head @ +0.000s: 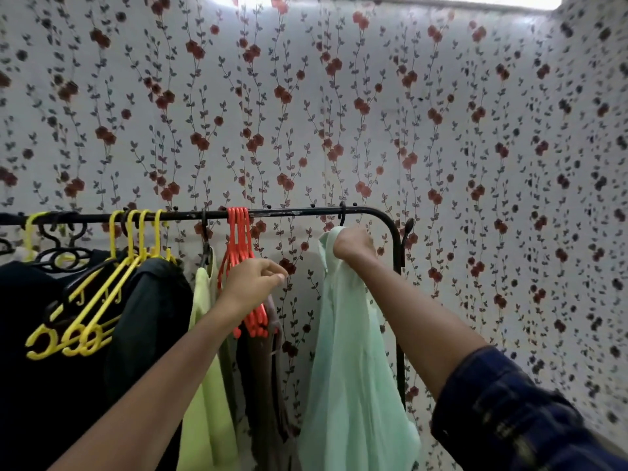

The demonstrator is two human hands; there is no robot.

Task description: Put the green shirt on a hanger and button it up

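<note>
Head view: right hand point(353, 244) raised just under the rail point(289, 212), fingers clenched round the top of the green shirt point(350, 362). Shirt hanging limp from that grip, draped down below the right forearm, close to the rail's bent end post. A black hook point(343, 215) on the rail just above the right hand; whether joined to the shirt, cannot tell.

Left hand point(253, 283) lower and to the left, well apart from the shirt, fingers curled with fingertips pinched together in front of the red hangers point(243, 263); whether actually gripping one, cannot tell. Red hangers bunched on the rail, above and behind the left hand.

Left of the left forearm: a lime garment point(204, 368), then dark clothes point(68, 334) and yellow hangers point(102, 294), all hung from the rail. Behind both hands, floral wallpaper point(306, 96). Blue sleeve point(509, 413) rolled up on the right arm.
</note>
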